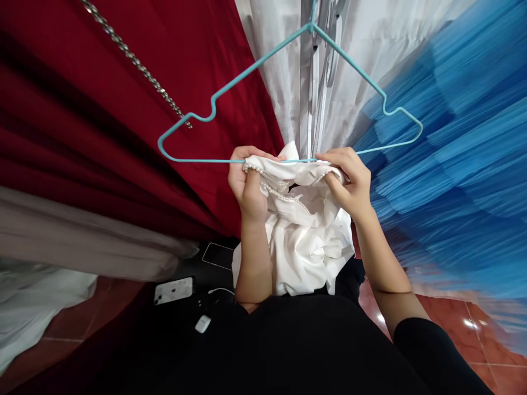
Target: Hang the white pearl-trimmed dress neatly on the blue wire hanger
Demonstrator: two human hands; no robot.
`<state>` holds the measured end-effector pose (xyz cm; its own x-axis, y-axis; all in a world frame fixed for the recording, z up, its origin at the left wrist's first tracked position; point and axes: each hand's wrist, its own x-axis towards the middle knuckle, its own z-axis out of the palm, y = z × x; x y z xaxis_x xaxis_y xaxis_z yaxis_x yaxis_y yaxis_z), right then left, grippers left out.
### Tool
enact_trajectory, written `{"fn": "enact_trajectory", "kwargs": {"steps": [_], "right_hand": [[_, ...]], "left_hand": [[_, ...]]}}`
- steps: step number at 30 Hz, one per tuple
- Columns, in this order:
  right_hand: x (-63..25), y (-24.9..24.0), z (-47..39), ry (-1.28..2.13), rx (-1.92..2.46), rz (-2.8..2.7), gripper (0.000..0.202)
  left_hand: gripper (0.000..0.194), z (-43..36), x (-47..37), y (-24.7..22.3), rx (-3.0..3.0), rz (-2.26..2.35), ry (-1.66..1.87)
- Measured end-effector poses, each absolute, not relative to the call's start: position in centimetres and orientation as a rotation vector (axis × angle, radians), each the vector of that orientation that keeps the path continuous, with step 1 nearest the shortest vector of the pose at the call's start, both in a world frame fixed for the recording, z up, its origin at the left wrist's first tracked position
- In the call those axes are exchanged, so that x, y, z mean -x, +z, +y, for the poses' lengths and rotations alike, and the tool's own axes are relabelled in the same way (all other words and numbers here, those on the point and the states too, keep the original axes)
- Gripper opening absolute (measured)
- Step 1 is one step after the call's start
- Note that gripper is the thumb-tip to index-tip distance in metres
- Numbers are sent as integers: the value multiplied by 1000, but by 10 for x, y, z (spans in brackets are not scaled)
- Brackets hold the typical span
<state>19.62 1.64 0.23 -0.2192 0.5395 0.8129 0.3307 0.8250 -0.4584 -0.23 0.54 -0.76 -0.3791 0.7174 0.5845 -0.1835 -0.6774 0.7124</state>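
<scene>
- Head view: hands up at the teal wire hanger (288, 93), both working a white pearl-trimmed garment (304, 241) bunched against its bottom bar.
- Left hand (247, 184), grip closed on the pearl edge, just below the bar's left half.
- Right hand (349, 181), grip pinching the fabric under the bar's right half.
- Risk, as I judge it: the slick fabric could slide off the thin bar, or the beading snag on the wire.
- Phone (173, 290) on the floor, well below the hanger.
</scene>
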Motion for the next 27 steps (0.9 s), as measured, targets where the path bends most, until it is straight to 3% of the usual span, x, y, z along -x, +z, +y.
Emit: {"fn": "enact_trajectory", "kwargs": {"steps": [3, 20, 27], "right_hand": [[-189, -1, 17, 201, 690, -1702, 22], [-184, 1, 15, 191, 683, -1614, 26], [-186, 13, 15, 124, 721, -1579, 18]], "left_hand": [[28, 3, 1, -9, -1264, 717, 2060], [14, 0, -3, -10, -1255, 629, 2028], [15, 2, 33, -27, -1404, 1039, 2349]]}}
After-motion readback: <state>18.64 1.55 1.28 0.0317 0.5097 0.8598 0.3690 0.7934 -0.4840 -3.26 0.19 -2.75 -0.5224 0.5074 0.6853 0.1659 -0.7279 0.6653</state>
